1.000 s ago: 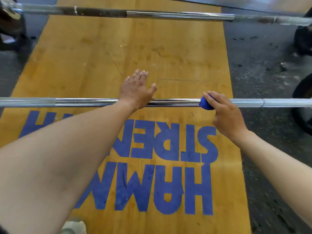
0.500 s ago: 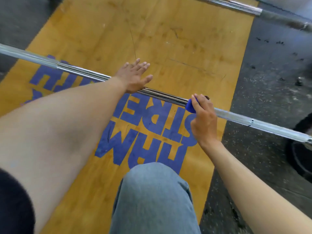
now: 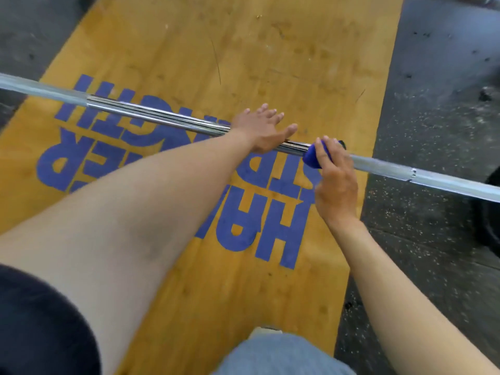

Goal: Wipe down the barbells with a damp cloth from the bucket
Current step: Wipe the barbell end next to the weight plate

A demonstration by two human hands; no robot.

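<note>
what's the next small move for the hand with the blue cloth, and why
Probably slide the right hand, gripping the blue cloth around the chrome steel barbell, leftward toward the flat left hand steadying it; the shiny stretch between them sits right beside the cloth.

Even, bright light is recorded, with faint shadows. Glare is noted on the barbell (image 3: 162, 115). Motion blur and wide-angle bending are seen toward the edges.

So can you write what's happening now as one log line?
step: wiping | right hand: grips blue cloth round shiny steel barbell | left hand: flat on bar
</note>
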